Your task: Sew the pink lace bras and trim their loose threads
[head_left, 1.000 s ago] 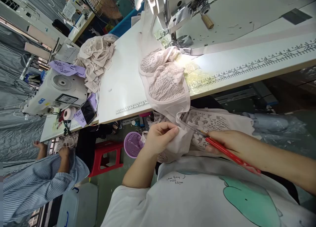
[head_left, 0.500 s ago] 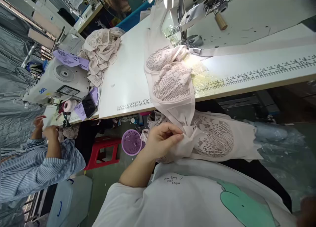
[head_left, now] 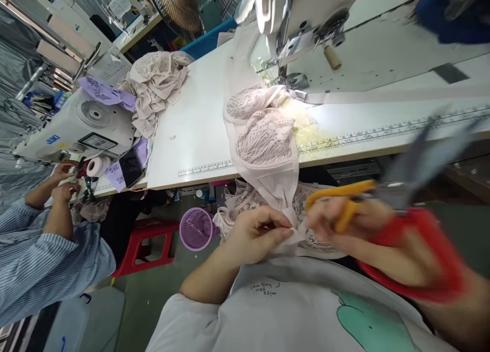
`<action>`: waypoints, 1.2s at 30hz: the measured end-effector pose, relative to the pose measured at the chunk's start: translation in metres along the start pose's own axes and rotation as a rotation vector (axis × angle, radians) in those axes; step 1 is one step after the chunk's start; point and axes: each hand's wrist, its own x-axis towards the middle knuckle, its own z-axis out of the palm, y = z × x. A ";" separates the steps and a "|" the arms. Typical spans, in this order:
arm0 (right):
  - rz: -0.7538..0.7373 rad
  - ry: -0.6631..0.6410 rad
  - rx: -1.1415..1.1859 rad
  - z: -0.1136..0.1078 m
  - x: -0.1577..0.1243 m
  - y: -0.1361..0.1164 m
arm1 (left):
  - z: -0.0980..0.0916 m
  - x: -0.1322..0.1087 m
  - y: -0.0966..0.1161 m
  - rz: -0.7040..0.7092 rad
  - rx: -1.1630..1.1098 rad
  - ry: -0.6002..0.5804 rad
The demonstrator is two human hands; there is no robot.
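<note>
My left hand (head_left: 258, 234) is closed, pinching the edge of a pale pink lace bra (head_left: 264, 143) between thumb and fingertips. The bra's cups lie on the sewing table, and its lower end hangs over the edge to my fingers. Blurred by motion, my right hand (head_left: 344, 222) holds a pair of scissors (head_left: 398, 191) with orange and red handles. The blades point up and to the right, apart from each other. My right fingertips are close to the fabric at my left hand; whether they touch it is unclear. More lace pieces (head_left: 245, 194) lie on my lap, partly hidden.
A sewing machine (head_left: 325, 25) stands over the white table (head_left: 199, 122), its needle area near the bra. Piled bras (head_left: 158, 81) lie at the left. A co-worker in a striped sleeve (head_left: 42, 260) sits at another machine (head_left: 92, 122). Below are a purple basket (head_left: 196, 229) and a red stool (head_left: 153, 245).
My right hand has come in from the lower right with the scissors, toward my left hand. My left hand still pinches the bra. The co-worker's hands have moved toward the machine.
</note>
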 end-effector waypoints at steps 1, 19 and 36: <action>-0.014 -0.009 -0.020 0.000 0.004 -0.003 | 0.001 0.000 0.000 0.003 0.019 -0.016; -0.138 -0.062 -0.211 -0.029 0.014 -0.024 | -0.014 0.012 0.001 0.095 0.659 -0.160; 0.016 0.278 -0.884 -0.046 -0.011 -0.010 | -0.018 0.013 0.007 0.328 1.117 -0.324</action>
